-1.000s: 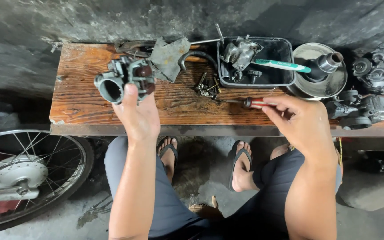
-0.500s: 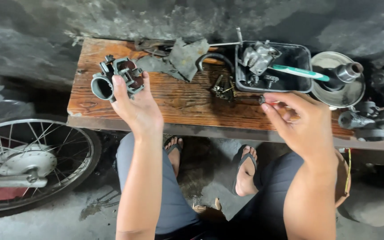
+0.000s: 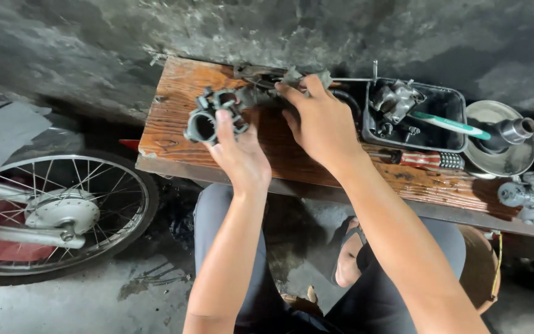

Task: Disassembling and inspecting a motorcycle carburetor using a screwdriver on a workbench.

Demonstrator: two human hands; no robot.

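carburetor [image 3: 214,115] held up off the bench [image 3: 174,133], left hand [image 3: 237,151] fingers clamped around it; right hand [image 3: 319,120] fingers curled onto a grey rag [image 3: 292,79] behind.

We see a dark grey cast-metal carburettor body [image 3: 212,116] with a round open throat at its left end and small knobbed fittings along its top. It is grimy and dull, lifted just above the left part of the bench and tilted so that the throat faces toward us. Just to its right lies a crumpled grey rag [image 3: 279,86], dirty and bunched, resting on the wood near the back edge, partly covered from the right.
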